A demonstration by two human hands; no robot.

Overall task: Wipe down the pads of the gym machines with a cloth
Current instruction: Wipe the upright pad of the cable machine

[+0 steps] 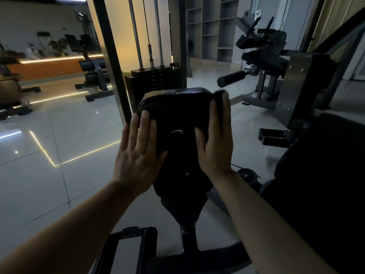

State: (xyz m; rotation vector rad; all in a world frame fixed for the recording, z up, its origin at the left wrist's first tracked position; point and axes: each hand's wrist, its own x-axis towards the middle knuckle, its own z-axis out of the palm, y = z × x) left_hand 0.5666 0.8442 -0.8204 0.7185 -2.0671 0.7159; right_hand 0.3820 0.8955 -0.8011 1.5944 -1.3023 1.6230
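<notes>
The dark cloth [218, 99] lay mostly hidden under the right hand [215, 139], its tip blurred. The black pad's [177, 113] underside was unseen.

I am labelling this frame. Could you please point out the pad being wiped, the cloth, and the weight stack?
pad [177, 115]: head view, middle of its black face.
cloth [218, 95]: head view, dark fold above the right hand's fingertips.
weight stack [156, 80]: head view, front of the plates.

Two bare forearms, left hand [136, 153], right hand [215, 139], no sleeves
</notes>
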